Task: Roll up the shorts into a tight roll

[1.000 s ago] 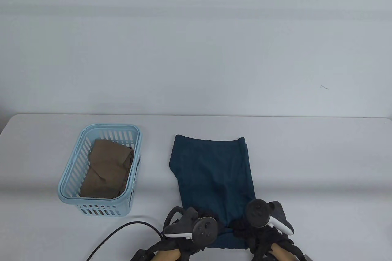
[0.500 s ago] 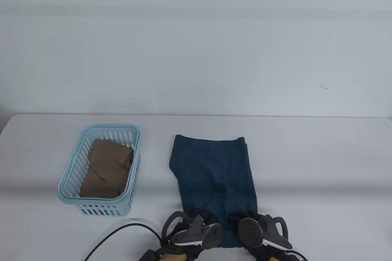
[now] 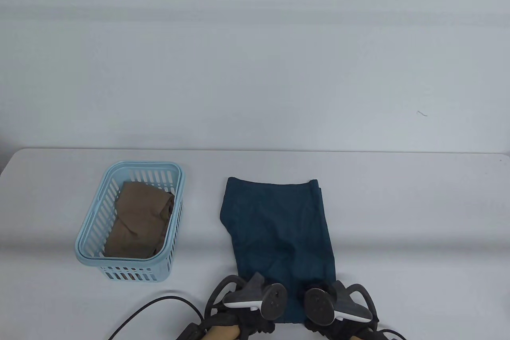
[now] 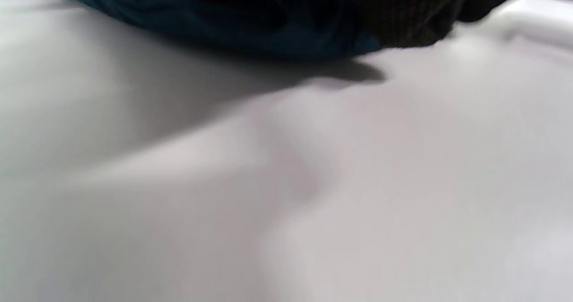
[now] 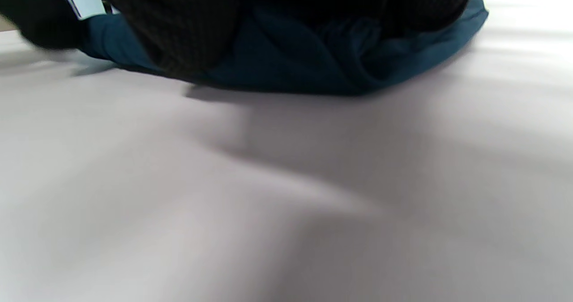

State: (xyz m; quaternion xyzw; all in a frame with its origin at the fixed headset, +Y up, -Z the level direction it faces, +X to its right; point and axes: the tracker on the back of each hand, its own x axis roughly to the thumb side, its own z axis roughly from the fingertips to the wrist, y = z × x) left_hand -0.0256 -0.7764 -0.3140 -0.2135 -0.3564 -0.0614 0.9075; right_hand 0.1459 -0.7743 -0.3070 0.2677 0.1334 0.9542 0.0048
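Dark teal shorts [image 3: 279, 232] lie flat on the white surface [image 3: 398, 216], right of centre in the lower half of the table view, running from mid-frame down to the bottom edge. The left hand [image 3: 255, 300] and the right hand [image 3: 330, 304] sit side by side on the shorts' near end at the bottom of the frame. In the wrist views, gloved fingers [image 5: 179, 33] press bunched teal cloth [image 4: 250, 24] against the surface; each grip is closed on the shorts. At lower left, well apart, a light blue basket [image 3: 91, 232] holds brown cloth [image 3: 139, 220]. A black cable [image 3: 151, 308] curves along the bottom edge.
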